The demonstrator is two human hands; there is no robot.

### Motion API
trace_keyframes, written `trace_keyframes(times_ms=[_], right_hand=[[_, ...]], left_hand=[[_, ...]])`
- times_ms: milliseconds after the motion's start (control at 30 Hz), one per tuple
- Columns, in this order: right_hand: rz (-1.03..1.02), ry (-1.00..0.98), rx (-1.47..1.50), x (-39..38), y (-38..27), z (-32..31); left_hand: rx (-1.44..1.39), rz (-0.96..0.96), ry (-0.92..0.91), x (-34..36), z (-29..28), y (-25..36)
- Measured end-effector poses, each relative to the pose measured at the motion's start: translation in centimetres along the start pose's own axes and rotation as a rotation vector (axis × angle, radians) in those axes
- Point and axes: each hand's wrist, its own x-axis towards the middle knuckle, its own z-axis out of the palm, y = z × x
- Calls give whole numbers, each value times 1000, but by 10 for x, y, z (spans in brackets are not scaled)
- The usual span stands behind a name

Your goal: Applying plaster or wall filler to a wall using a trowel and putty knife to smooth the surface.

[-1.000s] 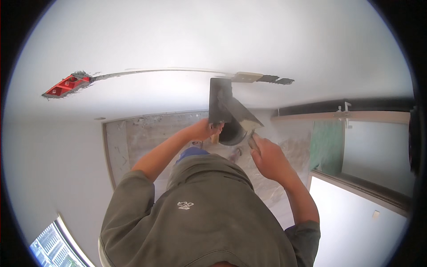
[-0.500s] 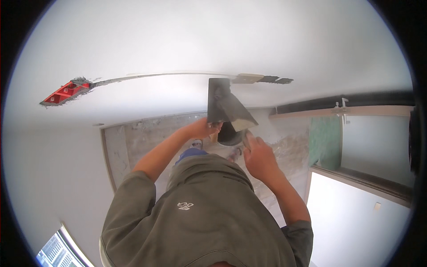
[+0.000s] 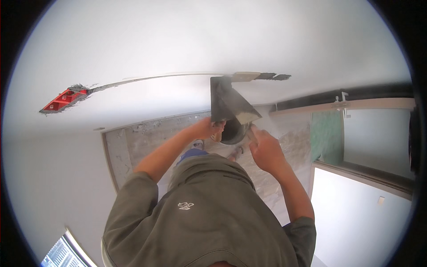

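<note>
Plaster hawk (image 3: 224, 100) in both hands (image 3: 266, 149)

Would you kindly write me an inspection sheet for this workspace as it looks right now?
Surface: white wall with a long filled groove and an open hole showing a red box.
Job's things: dark hawk board with pale filler; a small knife, mostly hidden.
Clutter: rubble on the bare floor.
Hands: left hand holds the hawk; right hand holds the knife beside it.
Cables: nothing seen.
Surroundings: window frame, green panel.
</note>
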Motion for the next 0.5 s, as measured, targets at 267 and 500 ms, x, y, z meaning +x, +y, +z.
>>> trace_keyframes(times_ms=[267, 500], right_hand=[[-82, 15, 54, 10, 2, -17], [-85, 12, 34, 19, -1, -23]], left_hand=[[-9, 4, 31, 6, 7, -1], [-47, -15, 20, 8, 5, -9]])
